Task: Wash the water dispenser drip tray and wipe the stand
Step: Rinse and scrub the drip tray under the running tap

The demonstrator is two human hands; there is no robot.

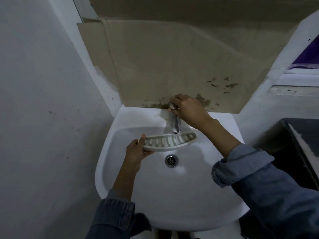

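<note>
Head view. The drip tray [170, 141], a pale curved piece with a row of slots, is held over the basin of the white sink [172, 195], just above and behind the drain [171, 160]. It is gripped at its left end by the left hand [136, 152]: the thumb is laid on the top edge, and the other fingers [146, 153] are curled beneath, closed on the tray. The tray's right end hangs free, clear of the basin wall.

The right hand [187, 109] is set on the top of the chrome tap [175, 125] at the back rim, its fingers [174, 100] bent down round the head of the tap and closed on it. The spout ends directly over the tray's slotted face, just short of it. Whether water is running cannot be told with certainty.

Edges and room: the sink is hemmed in on the left by a white wall [43, 100] and at the back by a stained brown panel [164, 57]. A dark cabinet [293, 144] stands close to the right rim — the right forearm passes just beside its corner. Open basin is left in front of the tray and around the drain. Both denim sleeves [241, 166] are rolled back from the wrists.
</note>
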